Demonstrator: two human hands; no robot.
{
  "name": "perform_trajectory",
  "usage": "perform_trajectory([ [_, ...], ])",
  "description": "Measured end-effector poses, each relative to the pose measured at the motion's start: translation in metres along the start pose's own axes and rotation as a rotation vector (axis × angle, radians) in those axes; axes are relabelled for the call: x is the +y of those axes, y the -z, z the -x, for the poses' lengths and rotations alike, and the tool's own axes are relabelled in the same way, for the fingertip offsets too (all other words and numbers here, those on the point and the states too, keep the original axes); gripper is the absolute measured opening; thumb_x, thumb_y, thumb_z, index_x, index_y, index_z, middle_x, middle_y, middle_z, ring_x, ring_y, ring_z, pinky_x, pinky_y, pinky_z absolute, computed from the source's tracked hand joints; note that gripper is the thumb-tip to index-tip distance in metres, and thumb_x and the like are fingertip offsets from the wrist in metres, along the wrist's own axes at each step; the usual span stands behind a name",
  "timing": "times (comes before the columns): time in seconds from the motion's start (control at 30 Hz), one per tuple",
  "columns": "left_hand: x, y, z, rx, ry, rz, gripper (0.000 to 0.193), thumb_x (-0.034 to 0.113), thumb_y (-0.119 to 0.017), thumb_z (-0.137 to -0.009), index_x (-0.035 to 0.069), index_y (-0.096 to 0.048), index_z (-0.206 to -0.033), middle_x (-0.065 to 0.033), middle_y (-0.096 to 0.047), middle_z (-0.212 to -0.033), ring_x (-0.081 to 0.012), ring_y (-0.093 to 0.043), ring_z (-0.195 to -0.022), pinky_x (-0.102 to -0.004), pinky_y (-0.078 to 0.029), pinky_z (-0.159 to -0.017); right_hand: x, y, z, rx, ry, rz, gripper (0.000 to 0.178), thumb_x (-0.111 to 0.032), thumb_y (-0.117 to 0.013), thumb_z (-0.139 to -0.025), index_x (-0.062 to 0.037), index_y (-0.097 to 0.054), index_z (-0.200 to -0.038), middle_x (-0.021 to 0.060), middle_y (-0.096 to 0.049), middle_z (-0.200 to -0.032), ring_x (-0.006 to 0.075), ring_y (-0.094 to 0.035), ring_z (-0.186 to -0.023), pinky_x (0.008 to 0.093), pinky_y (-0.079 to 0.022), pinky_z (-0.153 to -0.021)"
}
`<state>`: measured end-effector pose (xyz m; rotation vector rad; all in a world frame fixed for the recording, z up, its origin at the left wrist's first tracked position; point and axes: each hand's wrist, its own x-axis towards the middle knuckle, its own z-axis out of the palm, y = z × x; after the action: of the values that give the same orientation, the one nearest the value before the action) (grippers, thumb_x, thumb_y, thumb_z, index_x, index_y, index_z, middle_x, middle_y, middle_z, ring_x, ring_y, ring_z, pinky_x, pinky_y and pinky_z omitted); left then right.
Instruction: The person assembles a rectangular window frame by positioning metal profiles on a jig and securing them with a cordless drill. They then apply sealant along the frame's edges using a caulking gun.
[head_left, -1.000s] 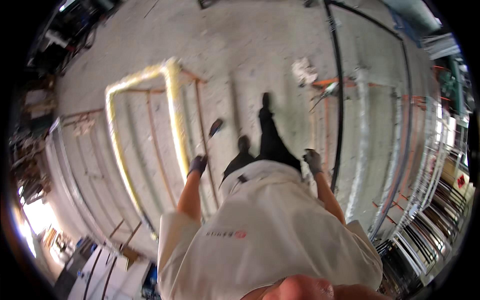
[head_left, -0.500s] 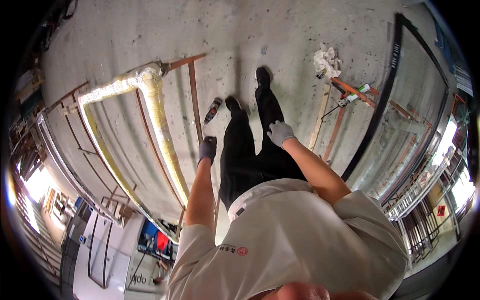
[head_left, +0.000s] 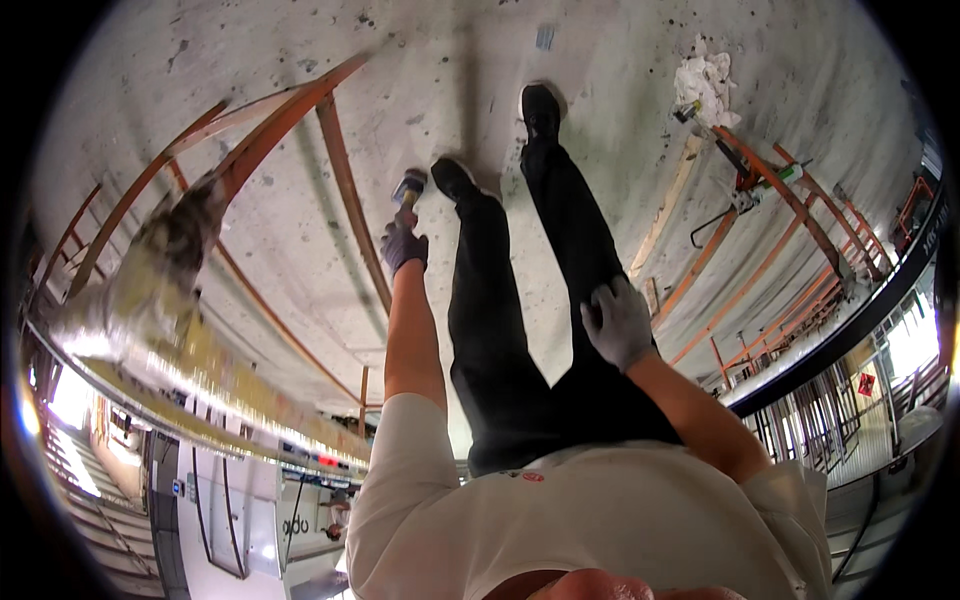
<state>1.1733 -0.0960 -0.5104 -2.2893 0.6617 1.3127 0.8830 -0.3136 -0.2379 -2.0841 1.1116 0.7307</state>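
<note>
My left hand (head_left: 404, 246), in a dark grey glove, reaches down beside my left shoe. Its fingers are curled at the near end of a short tool (head_left: 409, 188) with a dark, wide head and a lighter handle. Glove and blur keep its exact kind from showing. My right hand (head_left: 617, 322), in a lighter grey glove, rests on my right thigh, fingers loosely bent and apart, with nothing in it. On the left lies a long frame side (head_left: 240, 385) wrapped in shiny yellowish film, supported by a rust-red metal stand (head_left: 275, 120).
On the right, a glass panel with a black edge (head_left: 850, 345) leans over more rust-red racks (head_left: 790, 215). A crumpled white wad (head_left: 705, 85) and a wooden strip (head_left: 668, 205) lie on the concrete floor, near a green-and-white sealant gun (head_left: 770, 185).
My body has bent forward. My left hand has gone down to the tool on the floor, and my right hand has settled on my thigh.
</note>
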Motion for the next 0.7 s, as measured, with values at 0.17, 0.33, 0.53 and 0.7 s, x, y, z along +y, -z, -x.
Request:
perform_trajectory([
  [0.17, -0.019, -0.059, -0.066, 0.069, -0.05, -0.155, 0.061, 0.031, -0.077, -0.08, 0.017, -0.048, -0.131, -0.0166, -0.06, -0.119, -0.0381, -0.062, -0.109, -0.0488, -0.053, -0.089, -0.001, 0.0, -0.007, 0.014, -0.025, -0.144, 0.019, -0.021, -0.07, -0.084, -0.0096, -0.055, -0.08, 0.0135, -0.052, -0.082, 0.0353, -0.056, -0.076, 0.0485, -0.045, -0.064],
  [0.33, -0.005, -0.034, -0.078, 0.105, -0.164, -0.025, 0.024, 0.022, -0.062, -0.088, 0.015, -0.062, -0.111, -0.0181, -0.063, -0.107, -0.0394, -0.065, -0.097, -0.0518, -0.054, -0.079, 0.003, -0.001, -0.006, 0.085, -0.027, -0.166, 0.02, -0.02, -0.067, -0.085, -0.0084, -0.054, -0.077, 0.0138, -0.053, -0.08, 0.036, -0.057, -0.074, 0.0492, -0.045, -0.063],
  [0.53, 0.05, 0.065, 0.06, 0.167, -0.315, 0.023, 0.026, 0.025, -0.051, -0.094, 0.009, -0.059, -0.113, -0.0194, -0.063, -0.105, -0.04, -0.064, -0.098, -0.0542, -0.052, -0.081, -0.008, -0.001, 0.019, 0.059, -0.026, 0.002, 0.022, -0.029, -0.064, -0.088, -0.007, -0.059, -0.091, 0.0153, -0.06, -0.092, 0.0344, -0.062, -0.085, 0.0483, -0.051, -0.074],
  [0.7, 0.072, 0.176, 0.21, 0.279, -0.78, 0.065, 0.036, 0.031, -0.074, -0.073, 0.014, -0.065, -0.103, -0.0148, -0.063, -0.092, -0.0356, -0.062, -0.091, -0.0497, -0.051, -0.076, -0.03, 0.074, 0.052, 0.038, -0.055, 0.01, 0.04, -0.035, -0.069, -0.086, -0.0097, -0.058, -0.116, 0.0142, -0.056, -0.114, 0.0346, -0.059, -0.108, 0.0487, -0.05, -0.089],
])
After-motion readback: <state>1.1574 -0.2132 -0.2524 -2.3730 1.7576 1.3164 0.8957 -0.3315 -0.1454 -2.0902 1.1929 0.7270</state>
